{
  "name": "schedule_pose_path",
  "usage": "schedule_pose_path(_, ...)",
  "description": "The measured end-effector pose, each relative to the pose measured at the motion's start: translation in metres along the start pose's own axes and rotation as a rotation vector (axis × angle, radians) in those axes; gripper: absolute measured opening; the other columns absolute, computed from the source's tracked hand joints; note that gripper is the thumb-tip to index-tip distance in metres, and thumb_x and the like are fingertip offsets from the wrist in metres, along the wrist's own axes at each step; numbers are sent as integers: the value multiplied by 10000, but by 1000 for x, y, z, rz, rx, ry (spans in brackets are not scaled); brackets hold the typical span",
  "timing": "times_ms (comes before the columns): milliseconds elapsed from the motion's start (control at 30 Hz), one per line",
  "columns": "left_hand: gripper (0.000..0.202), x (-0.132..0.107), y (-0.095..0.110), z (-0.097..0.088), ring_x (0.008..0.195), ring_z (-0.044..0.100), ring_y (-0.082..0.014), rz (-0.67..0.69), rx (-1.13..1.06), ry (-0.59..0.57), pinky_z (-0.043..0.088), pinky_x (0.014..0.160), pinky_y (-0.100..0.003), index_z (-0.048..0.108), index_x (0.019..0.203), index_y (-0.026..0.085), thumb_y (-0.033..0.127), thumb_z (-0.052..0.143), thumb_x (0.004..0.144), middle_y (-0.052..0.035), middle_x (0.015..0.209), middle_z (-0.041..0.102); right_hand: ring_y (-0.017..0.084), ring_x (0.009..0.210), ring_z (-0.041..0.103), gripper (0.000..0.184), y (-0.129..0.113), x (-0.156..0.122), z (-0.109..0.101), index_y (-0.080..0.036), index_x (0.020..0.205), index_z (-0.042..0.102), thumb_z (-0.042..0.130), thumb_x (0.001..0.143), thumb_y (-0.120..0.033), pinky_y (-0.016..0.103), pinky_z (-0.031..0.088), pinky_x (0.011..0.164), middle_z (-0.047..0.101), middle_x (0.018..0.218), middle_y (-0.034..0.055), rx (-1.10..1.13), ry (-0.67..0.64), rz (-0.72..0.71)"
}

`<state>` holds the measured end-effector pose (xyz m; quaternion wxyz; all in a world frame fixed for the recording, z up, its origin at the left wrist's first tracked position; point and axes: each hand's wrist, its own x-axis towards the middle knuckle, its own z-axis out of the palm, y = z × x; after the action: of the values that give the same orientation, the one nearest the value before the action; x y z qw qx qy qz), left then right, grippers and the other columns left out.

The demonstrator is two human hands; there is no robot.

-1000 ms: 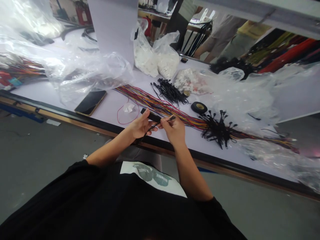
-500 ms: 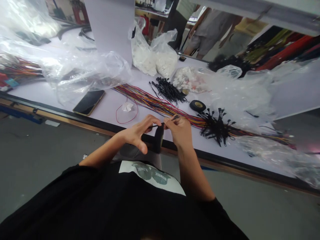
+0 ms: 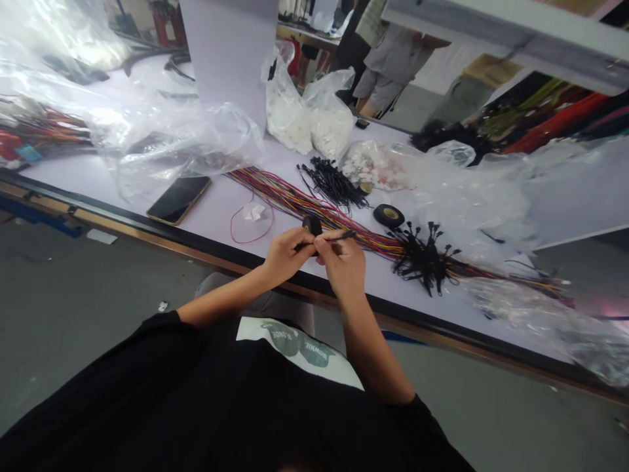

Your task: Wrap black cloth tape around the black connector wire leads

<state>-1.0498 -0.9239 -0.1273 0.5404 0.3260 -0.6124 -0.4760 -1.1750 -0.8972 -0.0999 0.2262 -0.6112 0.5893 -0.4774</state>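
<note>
My left hand (image 3: 286, 252) is closed around a black tape roll (image 3: 311, 225), which pokes up above its fingers. My right hand (image 3: 343, 260) pinches a thin black wire piece (image 3: 343, 235) that sticks out to the right. Both hands meet over the front edge of the white table (image 3: 221, 210), fingertips touching. Just beyond them a bundle of multicoloured wires (image 3: 295, 196) runs diagonally across the table.
A phone (image 3: 179, 198) lies left of my hands, with a red wire loop and white tag (image 3: 252, 214) beside it. A second tape roll (image 3: 388, 215), piles of black connectors (image 3: 426, 257) and black ties (image 3: 334, 183), plastic bags (image 3: 304, 118). People stand behind the table.
The tape roll has swung round the wire piece: out to the left a second ago, below my hands half a second ago, now on top at my left fingertips.
</note>
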Motion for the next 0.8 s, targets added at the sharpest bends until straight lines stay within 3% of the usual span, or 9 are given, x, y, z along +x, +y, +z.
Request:
schedule_pose_path(133, 449, -5, 7, 0, 548, 552, -49, -280, -374, 49, 427, 467, -184, 489, 996, 201, 316, 751, 650, 4, 918, 578, 174, 666, 632, 213, 1, 2, -3, -218, 734, 592, 573, 795, -421, 314, 497, 658, 666, 710, 13, -154, 169, -105)
schedule_pose_path(233, 525, 3, 10, -9, 519, 580, -87, -487, -579, -168, 342, 361, -171, 506, 1004, 181, 510, 716, 653, -22, 863, 605, 180, 715, 646, 216, -3, 2, -7, -222, 702, 588, 572, 795, -417, 322, 505, 698, 699, 775, 28, -168, 93, -152)
schedule_pose_path(333, 497, 12, 7, -17, 464, 538, -86, -556, -712, -374, 275, 338, -170, 557, 859, 157, 593, 668, 649, -9, 688, 597, 174, 700, 653, 244, -6, 1, -5, -217, 662, 582, 605, 770, -435, 316, 506, 679, 709, 769, 26, -71, 23, -106)
schedule_pose_path(467, 491, 8, 5, -20, 402, 381, -29, -468, -720, -330, 246, 361, -166, 547, 745, 154, 567, 737, 558, 39, 575, 523, 152, 514, 615, 316, 2, 5, 2, -208, 655, 543, 662, 700, -497, 287, 489, 543, 652, 554, -11, 277, 54, 141)
schedule_pose_path(533, 529, 2, 9, -24, 508, 464, -60, -337, -553, -311, 370, 453, -186, 557, 782, 162, 521, 803, 481, 34, 632, 532, 139, 440, 572, 344, 8, 9, 4, -206, 621, 514, 681, 669, -503, 274, 468, 483, 602, 472, -28, 409, 80, 246)
schedule_pose_path(600, 681, 0, 13, -29, 743, 564, -135, -154, -327, -351, 478, 652, -250, 576, 885, 178, 437, 880, 333, -8, 813, 580, 124, 420, 540, 346, 12, 12, 1, -201, 571, 505, 693, 656, -478, 267, 452, 470, 567, 451, -36, 406, 74, 254)
schedule_pose_path(667, 814, 1, 14, -32, 873, 557, -178, -30, -156, -450, 481, 741, -281, 577, 957, 188, 394, 900, 239, -45, 961, 572, 121, 469, 548, 314, 11, 12, -4, -194, 556, 533, 693, 666, -440, 275, 457, 520, 572, 490, -34, 299, 42, 177)
schedule_pose_path(733, 701, 4, 10, -29, 786, 530, -143, -20, -62, -447, 455, 652, -249, 564, 932, 188, 426, 878, 352, -34, 930, 554, 137, 572, 585, 257, 7, 11, -8, -196, 585, 569, 687, 687, -400, 299, 472, 611, 613, 585, -21, 172, 4, 78)
schedule_pose_path(800, 437, 8, 3, -22, 684, 485, -101, -43, 1, -267, 403, 582, -215, 533, 859, 188, 404, 788, 576, 4, 818, 529, 157, 700, 611, 218, 2, 9, -10, -207, 608, 567, 684, 700, -367, 327, 477, 709, 642, 706, -5, 97, 11, -18)
